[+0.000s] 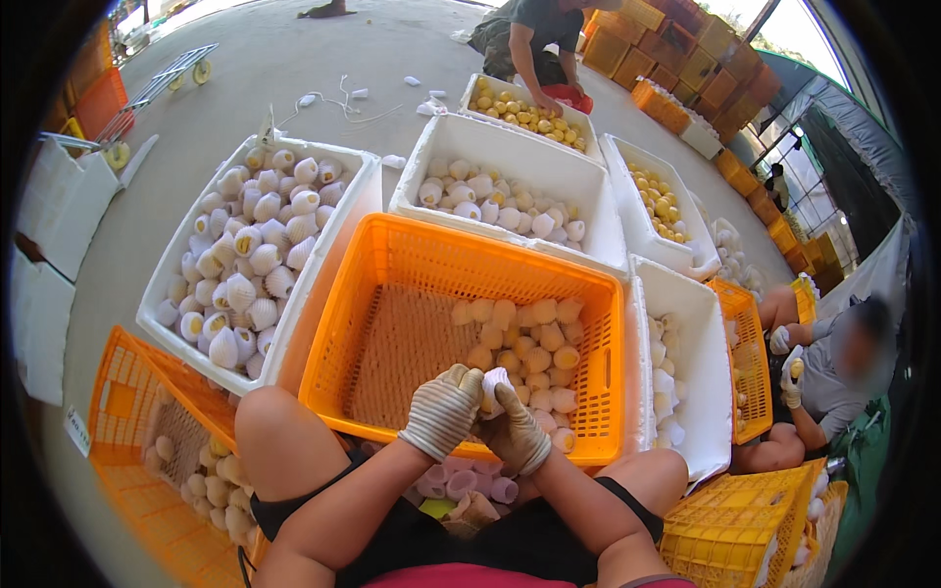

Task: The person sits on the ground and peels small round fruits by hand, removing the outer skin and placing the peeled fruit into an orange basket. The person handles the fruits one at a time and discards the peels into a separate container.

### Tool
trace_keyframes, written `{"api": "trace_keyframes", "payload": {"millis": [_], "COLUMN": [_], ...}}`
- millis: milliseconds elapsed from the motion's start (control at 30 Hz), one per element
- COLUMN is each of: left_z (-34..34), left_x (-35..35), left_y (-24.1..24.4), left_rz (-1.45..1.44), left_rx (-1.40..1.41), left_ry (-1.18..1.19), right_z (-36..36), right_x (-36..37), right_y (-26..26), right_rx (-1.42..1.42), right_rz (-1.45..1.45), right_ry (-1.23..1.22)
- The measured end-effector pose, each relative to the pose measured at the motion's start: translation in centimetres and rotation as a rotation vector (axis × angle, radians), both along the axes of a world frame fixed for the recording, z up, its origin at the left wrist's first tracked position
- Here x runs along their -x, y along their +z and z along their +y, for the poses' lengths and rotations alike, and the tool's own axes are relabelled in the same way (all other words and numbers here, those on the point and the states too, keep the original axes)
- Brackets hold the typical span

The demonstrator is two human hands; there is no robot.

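Note:
Both my hands wear striped, off-white knit work gloves and meet over the near edge of an orange plastic crate. Between them is a yellow fruit partly covered by a white foam net sleeve. My left hand closes on the fruit from the left, and my right hand grips fruit and sleeve from the right, thumb up. Sleeved fruits fill the right part of the crate. Loose foam sleeves lie in my lap, below the crate's near wall.
White foam boxes of sleeved fruit stand left and beyond; others hold bare yellow fruit. Orange crates flank me. One person sits at right holding a fruit; another reaches into the far box.

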State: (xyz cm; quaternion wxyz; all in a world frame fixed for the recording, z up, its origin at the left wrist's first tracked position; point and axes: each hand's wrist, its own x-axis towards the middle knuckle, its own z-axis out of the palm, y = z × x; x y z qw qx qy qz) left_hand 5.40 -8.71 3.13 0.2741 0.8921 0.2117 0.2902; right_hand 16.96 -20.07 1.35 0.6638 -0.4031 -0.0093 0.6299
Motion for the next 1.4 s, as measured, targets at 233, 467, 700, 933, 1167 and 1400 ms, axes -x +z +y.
{"api": "trace_keyframes", "payload": {"millis": [233, 467, 700, 933, 1167, 1400], "left_z": [-1.9, -1.1, 3.1, 7.0, 7.1, 7.6], "left_x": [1.1, 1.3, 2.9, 5.2, 5.1, 4.2], "left_y": [0.6, 1.1, 4.5, 5.7, 5.4, 6.0], "left_rz": [-0.153, -0.066, -0.525, -0.741, -0.779, -0.844], "left_rx": [-0.105, 0.069, 0.132, 0.392, 0.508, 1.252], "left_ry": [-0.092, -0.121, 0.048, 0.411, 0.358, 0.314], "right_z": [-0.6, 2.5, 19.4, 33.0, 28.2, 17.8], "right_x": [1.1, 0.7, 4.0, 6.3, 5.2, -4.0], "right_y": [0.0, -2.5, 1.6, 6.7, 0.9, -7.1], "right_rx": [0.110, -0.031, 0.006, -0.218, 0.113, 0.216], "right_rz": [0.020, 0.388, -0.005, -0.383, -0.466, -0.395], "right_ry": [-0.132, 0.037, 0.185, 0.258, 0.306, 0.058]}}
